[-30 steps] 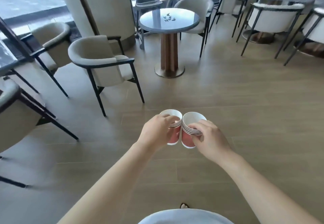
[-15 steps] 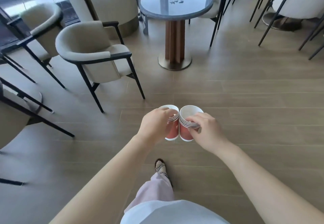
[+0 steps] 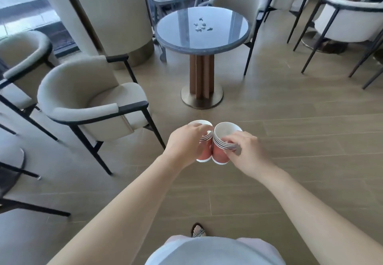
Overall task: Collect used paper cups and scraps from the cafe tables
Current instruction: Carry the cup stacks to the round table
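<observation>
**Risk.** Both hands were occupied. The paper scraps lay loose near the middle of the round table ahead, well apart from the person. Picking them up would probably require nesting one cup stack into the other first. A misaligned rim could jam or crush the thin paper wall. The scraps looked small and light (their material could not be told from where I stood), so a sweeping hand might scatter them off the table edge. Whether the cups held any liquid could not be seen. If they did, tilting them might spill it.

**Hand pose.** The left hand wrapped its fingers round the left stack of cups, covering most of the outer wall. The right hand gripped the right stack of cups at the striped rim band with curled fingers. Both stacks were held upright over the floor in front of the body, with their sides touching. The forearms reached forward and converged at the cups. An armchair stood left of the path to the table.
</observation>
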`<action>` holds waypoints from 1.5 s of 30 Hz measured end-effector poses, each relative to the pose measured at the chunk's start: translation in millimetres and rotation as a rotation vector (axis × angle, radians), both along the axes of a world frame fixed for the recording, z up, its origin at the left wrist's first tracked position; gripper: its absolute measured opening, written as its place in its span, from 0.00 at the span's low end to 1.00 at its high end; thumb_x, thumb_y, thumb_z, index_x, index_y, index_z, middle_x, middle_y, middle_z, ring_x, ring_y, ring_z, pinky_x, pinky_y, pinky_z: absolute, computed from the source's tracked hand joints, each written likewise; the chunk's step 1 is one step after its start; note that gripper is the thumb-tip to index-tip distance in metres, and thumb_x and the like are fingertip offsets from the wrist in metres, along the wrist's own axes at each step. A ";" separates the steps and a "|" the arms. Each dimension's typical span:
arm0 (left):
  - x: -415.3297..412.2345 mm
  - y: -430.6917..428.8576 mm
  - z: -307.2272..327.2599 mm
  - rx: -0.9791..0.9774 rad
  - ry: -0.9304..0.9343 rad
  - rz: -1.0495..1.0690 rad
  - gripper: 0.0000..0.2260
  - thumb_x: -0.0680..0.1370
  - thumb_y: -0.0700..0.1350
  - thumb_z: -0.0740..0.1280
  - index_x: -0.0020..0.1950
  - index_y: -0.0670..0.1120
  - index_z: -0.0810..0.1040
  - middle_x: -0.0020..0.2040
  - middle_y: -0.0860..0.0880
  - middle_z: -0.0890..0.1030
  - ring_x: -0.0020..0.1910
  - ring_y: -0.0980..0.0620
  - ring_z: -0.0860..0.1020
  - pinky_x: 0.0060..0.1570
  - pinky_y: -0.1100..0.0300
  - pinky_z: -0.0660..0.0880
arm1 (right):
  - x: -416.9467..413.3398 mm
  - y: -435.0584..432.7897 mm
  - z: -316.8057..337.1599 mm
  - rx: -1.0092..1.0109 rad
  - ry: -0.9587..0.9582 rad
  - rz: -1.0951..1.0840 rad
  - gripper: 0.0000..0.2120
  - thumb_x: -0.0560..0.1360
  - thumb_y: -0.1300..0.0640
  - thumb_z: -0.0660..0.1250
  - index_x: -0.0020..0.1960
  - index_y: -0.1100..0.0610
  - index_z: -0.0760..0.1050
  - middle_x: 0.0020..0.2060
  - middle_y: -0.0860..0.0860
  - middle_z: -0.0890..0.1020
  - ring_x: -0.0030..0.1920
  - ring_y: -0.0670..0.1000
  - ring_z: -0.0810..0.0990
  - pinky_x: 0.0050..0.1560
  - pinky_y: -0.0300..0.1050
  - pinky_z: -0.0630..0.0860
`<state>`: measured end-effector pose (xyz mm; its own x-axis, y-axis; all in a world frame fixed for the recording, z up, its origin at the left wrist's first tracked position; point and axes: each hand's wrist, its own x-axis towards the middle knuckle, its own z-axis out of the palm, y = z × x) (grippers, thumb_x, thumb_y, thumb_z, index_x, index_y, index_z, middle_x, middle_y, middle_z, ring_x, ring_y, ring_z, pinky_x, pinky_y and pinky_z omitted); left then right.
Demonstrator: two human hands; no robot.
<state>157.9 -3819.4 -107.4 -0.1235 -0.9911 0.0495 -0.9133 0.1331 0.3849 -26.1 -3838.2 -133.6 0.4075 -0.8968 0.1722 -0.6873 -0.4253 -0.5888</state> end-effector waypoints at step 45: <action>18.5 -744.1 -0.2 -0.060 -0.022 -0.133 0.14 0.73 0.47 0.68 0.55 0.62 0.75 0.52 0.59 0.76 0.45 0.55 0.77 0.37 0.57 0.76 | 20.2 -730.0 13.7 -0.041 -0.030 -0.079 0.06 0.67 0.65 0.70 0.41 0.56 0.78 0.40 0.51 0.81 0.46 0.54 0.77 0.42 0.43 0.71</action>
<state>176.5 -4563.5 -107.7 -0.2554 -0.9612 0.1044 -0.8943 0.2759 0.3524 -5.9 -4568.2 -119.9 0.3301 -0.9179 0.2202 -0.7019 -0.3947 -0.5929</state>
